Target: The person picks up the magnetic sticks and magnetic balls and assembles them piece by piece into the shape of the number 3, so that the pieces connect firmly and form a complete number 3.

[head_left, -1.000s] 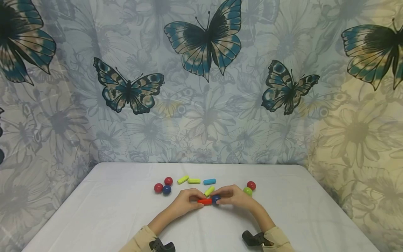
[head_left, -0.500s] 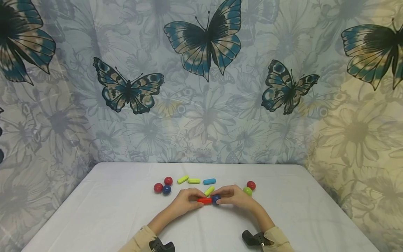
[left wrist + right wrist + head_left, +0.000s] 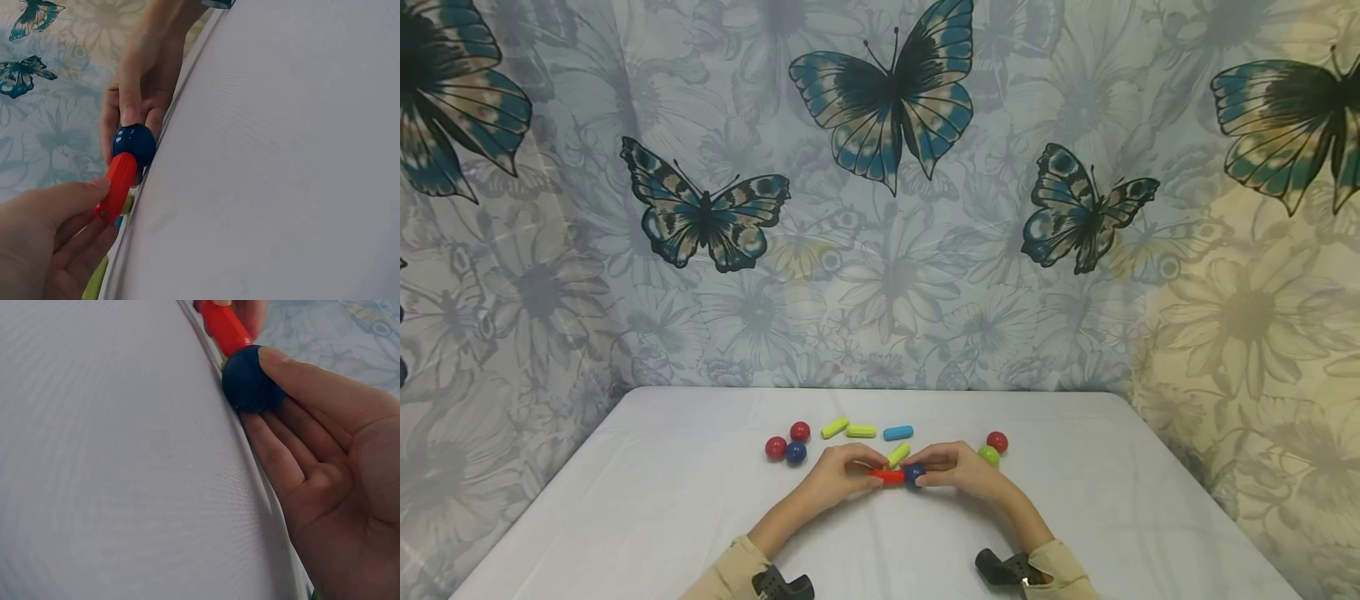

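Note:
Between thumb and fingers, my left hand (image 3: pixel 838 475) pinches a red stick-shaped piece (image 3: pixel 117 186) with ridged sides and a small hole in its near end. My right hand (image 3: pixel 958 468) holds a dark blue ball (image 3: pixel 250 380), thumb on one side and fingers beneath it. In both wrist views the far end of the red piece meets the ball; whether it is seated inside cannot be made out. Just behind the pair, a yellow-green stick (image 3: pixel 898 455) lies on the table, partly near my fingertips.
On the white table (image 3: pixel 700 517), two red balls (image 3: pixel 776 448) and a blue ball (image 3: pixel 795 452) cluster left. Two yellow-green sticks (image 3: pixel 861 431) and a blue stick (image 3: pixel 898 433) lie behind the hands. A red ball (image 3: pixel 997 442) and a green ball (image 3: pixel 989 455) sit right.
My left hand, with the red piece, has shifted very slightly upward in the head view. The right hand keeps its hold on the blue ball, and the other pieces stay put.

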Action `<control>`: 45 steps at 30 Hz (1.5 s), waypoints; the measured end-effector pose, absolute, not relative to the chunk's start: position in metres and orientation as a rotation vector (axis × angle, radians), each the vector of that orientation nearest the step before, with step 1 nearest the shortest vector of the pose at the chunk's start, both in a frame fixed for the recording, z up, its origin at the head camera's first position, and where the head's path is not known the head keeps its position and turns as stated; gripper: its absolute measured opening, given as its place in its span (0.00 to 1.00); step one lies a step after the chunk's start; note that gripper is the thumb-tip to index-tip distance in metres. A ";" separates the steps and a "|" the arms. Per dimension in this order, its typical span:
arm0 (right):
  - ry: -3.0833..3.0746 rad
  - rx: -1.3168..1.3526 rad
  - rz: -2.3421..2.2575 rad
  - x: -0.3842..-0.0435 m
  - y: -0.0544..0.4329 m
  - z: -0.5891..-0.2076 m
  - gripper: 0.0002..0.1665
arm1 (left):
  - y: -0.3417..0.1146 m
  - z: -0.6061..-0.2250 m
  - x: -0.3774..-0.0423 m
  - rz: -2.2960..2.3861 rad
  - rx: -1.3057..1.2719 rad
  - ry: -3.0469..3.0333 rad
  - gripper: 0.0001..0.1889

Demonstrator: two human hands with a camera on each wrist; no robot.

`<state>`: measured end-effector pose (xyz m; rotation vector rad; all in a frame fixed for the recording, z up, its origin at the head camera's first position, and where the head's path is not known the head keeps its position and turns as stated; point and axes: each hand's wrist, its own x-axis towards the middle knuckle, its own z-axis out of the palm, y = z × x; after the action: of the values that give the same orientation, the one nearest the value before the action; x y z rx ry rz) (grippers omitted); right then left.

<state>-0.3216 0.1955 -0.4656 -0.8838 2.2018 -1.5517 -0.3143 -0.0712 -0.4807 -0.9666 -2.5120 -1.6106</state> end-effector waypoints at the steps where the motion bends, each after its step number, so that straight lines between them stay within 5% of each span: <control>1: 2.200 -0.880 -1.552 -0.322 0.195 -0.466 0.23 | -0.072 -0.480 -0.315 -1.622 -0.965 -2.501 0.16; 45: 2.219 -0.804 -1.532 -0.320 0.195 -0.465 0.21 | -0.155 -0.461 -0.348 -1.554 -0.491 -2.339 0.16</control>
<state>-0.3203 0.1948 -0.4649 -0.8037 2.2191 -1.5318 -0.3475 -0.1545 -0.4605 -0.4906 -2.3392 -1.5536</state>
